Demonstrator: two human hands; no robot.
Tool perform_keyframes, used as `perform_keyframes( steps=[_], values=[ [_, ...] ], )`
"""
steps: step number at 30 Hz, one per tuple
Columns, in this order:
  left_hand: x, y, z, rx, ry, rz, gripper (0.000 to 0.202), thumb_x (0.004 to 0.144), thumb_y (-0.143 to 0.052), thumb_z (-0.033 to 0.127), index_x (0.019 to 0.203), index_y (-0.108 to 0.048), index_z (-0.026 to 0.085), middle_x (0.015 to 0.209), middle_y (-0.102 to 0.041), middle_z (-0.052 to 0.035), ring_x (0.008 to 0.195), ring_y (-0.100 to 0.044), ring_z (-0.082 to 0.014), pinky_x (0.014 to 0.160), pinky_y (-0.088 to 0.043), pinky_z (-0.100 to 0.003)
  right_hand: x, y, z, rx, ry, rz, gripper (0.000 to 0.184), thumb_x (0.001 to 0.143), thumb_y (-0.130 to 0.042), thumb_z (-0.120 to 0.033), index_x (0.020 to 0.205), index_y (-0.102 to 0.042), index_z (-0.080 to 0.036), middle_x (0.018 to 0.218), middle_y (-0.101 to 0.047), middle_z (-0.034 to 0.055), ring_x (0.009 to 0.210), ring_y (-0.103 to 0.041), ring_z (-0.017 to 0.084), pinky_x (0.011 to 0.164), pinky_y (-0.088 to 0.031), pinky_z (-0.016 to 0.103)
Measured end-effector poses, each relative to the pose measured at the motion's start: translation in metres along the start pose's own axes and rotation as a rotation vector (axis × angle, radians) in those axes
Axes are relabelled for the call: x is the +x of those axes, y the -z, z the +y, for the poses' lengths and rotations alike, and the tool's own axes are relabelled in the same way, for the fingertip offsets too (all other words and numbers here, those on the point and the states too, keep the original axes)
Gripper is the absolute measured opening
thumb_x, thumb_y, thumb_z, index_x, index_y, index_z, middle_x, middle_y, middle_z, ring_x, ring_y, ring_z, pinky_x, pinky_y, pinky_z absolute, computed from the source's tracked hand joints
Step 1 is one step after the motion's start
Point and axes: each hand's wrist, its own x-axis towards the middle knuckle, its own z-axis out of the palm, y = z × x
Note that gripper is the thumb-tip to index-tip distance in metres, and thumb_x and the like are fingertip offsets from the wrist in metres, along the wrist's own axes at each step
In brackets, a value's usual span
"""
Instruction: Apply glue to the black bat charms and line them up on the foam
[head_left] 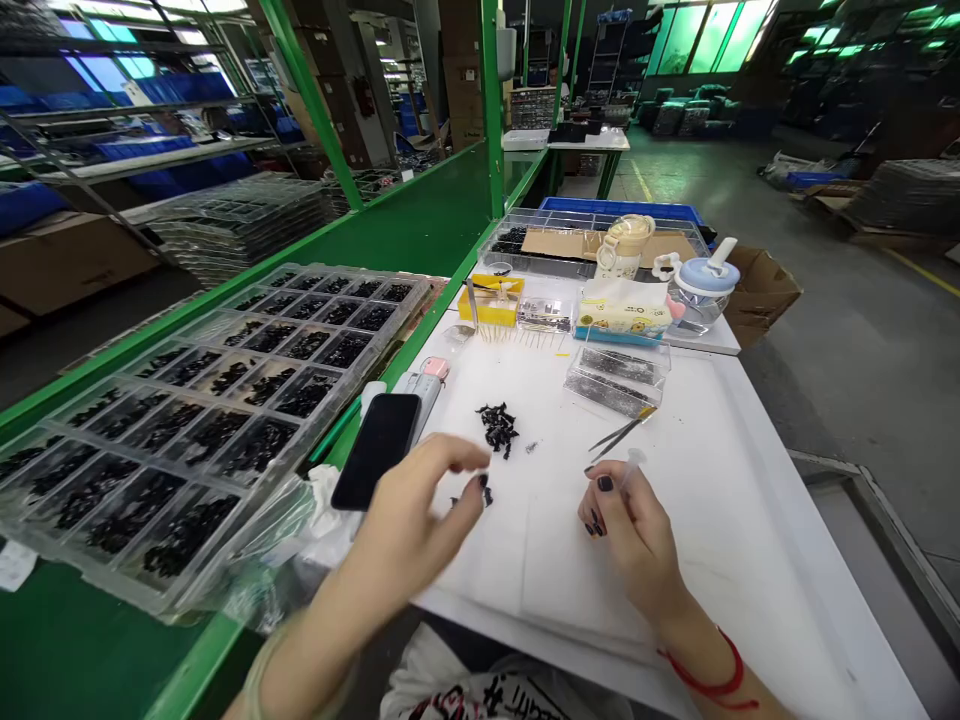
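Note:
My left hand (420, 510) hovers over the white table, a little blurred, its thumb and index finger curved with a gap between them. Just beyond and partly behind its thumb lie a few small black parts (487, 496). Further off is a larger heap of small black parts (498, 428). My right hand (630, 525) is closed round a slim clear plastic piece with a flared end (636, 458); most of it is hidden in the fingers. A pair of tweezers (624, 430) lies beyond that hand, tips pointing left.
On the left, a clear compartment tray (247, 480) holds black parts. A dark phone (379, 450) lies at the table's left edge. Farther back stand a yellow box (491, 305), a tissue pack (624, 312), a clear case (619, 378), a beige cup (625, 245) and a blue-lidded bottle (706, 285).

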Motion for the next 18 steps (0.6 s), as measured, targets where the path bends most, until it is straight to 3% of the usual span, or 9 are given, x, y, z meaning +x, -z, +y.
perform_keyframes(
  steps=[2,4,6,9,13,18],
  values=[
    [0.018,-0.014,-0.016,0.087,-0.012,-0.130,0.017,0.098,-0.067,0.012,0.113,-0.072,0.017,0.102,-0.074,-0.0060,0.092,-0.073,-0.0204,0.087,-0.064,-0.040,0.000,0.001,-0.001,-0.010,0.003,-0.007,0.033,0.107,-0.060,-0.049,0.107,-0.066,-0.016,0.068,-0.050,-0.0069,0.056,-0.053,0.011,0.055,-0.049,0.025],
    [0.036,-0.028,-0.031,0.191,0.000,-0.233,0.035,0.091,-0.064,-0.001,0.119,-0.074,0.017,0.100,-0.074,-0.0083,0.093,-0.074,-0.0224,0.089,-0.064,-0.040,0.000,0.000,-0.002,-0.021,0.004,-0.009,0.034,0.107,-0.059,-0.050,0.106,-0.065,-0.017,0.066,-0.047,-0.0077,0.055,-0.052,0.011,0.054,-0.047,0.024],
    [0.048,-0.041,-0.041,0.280,0.011,-0.308,0.032,0.092,-0.065,0.000,0.119,-0.075,0.015,0.102,-0.074,-0.0095,0.096,-0.074,-0.0235,0.090,-0.063,-0.042,0.001,-0.001,-0.004,-0.032,0.006,-0.005,0.034,0.108,-0.058,-0.051,0.107,-0.063,-0.018,0.064,-0.046,-0.0080,0.055,-0.051,0.011,0.053,-0.045,0.025],
    [0.057,-0.053,-0.046,0.378,0.017,-0.377,0.014,0.100,-0.069,0.017,0.113,-0.073,0.014,0.104,-0.074,-0.0067,0.096,-0.074,-0.0218,0.089,-0.064,-0.042,0.001,-0.003,-0.005,-0.048,0.010,0.008,0.033,0.109,-0.056,-0.051,0.107,-0.062,-0.019,0.064,-0.045,-0.0078,0.055,-0.049,0.012,0.053,-0.044,0.026],
    [0.066,-0.054,-0.049,0.446,-0.008,-0.389,0.017,0.103,-0.069,0.030,0.109,-0.071,0.014,0.106,-0.074,-0.0056,0.093,-0.073,-0.0193,0.084,-0.064,-0.039,0.002,-0.003,-0.005,-0.055,0.030,0.000,0.036,0.108,-0.057,-0.053,0.105,-0.063,-0.017,0.064,-0.046,-0.0083,0.053,-0.049,0.011,0.053,-0.046,0.025],
    [0.057,-0.039,-0.035,0.502,-0.107,-0.263,0.009,0.099,-0.065,0.008,0.095,-0.072,0.012,0.086,-0.072,-0.0058,0.081,-0.071,-0.0207,0.075,-0.062,-0.036,0.002,-0.004,-0.008,-0.034,0.050,0.008,0.034,0.108,-0.058,-0.050,0.104,-0.066,-0.016,0.066,-0.050,-0.0077,0.052,-0.050,0.010,0.053,-0.048,0.024]
  ],
)
